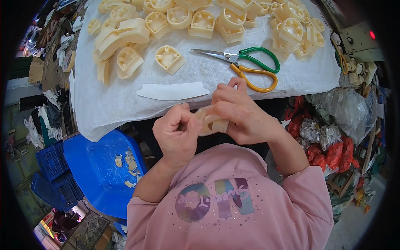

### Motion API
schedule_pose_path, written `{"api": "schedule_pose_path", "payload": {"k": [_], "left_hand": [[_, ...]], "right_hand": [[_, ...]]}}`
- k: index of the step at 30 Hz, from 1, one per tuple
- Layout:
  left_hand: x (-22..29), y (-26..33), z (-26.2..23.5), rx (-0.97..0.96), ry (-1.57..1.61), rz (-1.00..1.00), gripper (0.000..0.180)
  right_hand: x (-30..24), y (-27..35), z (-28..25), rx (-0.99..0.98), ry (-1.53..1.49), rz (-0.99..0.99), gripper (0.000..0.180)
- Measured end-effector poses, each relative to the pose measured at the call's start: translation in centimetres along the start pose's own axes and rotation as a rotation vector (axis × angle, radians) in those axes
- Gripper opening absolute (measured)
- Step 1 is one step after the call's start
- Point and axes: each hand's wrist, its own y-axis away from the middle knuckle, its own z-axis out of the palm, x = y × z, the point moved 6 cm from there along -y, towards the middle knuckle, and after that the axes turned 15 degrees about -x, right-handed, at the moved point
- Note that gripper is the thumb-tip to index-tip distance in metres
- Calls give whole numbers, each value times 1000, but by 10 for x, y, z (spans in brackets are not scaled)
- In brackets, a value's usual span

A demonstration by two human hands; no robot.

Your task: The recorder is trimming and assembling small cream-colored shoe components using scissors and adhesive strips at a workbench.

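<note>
A cream, curved moulded piece (213,127) is held in front of my chest, just off the near edge of the table. My left hand (178,130) pinches its left end between thumb and fingers. My right hand (246,114) grips the other side, its fingers curled over the piece and partly hiding it. Beyond my hands, a white curved strip (173,91) lies flat on the white woven sheet (112,106). Scissors (230,57) with one green and one yellow handle rest to its upper right, blades pointing left. A single cream moulded piece (169,60) sits apart from the others.
Heaps of similar cream pieces (203,23) cover the far side of the table. At lower left stands a blue tub (89,175) with cream scraps (131,163) in it, beside blue crates (56,156). Red plastic bags (333,154) and clear plastic (346,106) lie on the right.
</note>
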Motion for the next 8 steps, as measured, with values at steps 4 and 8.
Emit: {"api": "schedule_pose_path", "payload": {"k": [4, 8], "left_hand": [[-1, 7, -1, 12, 96, 30, 15], [2, 9, -5, 2, -237, 230, 32]], "right_hand": [[2, 0, -8, 124, 23, -5, 38], [-6, -3, -5, 113, 175, -66, 41]]}}
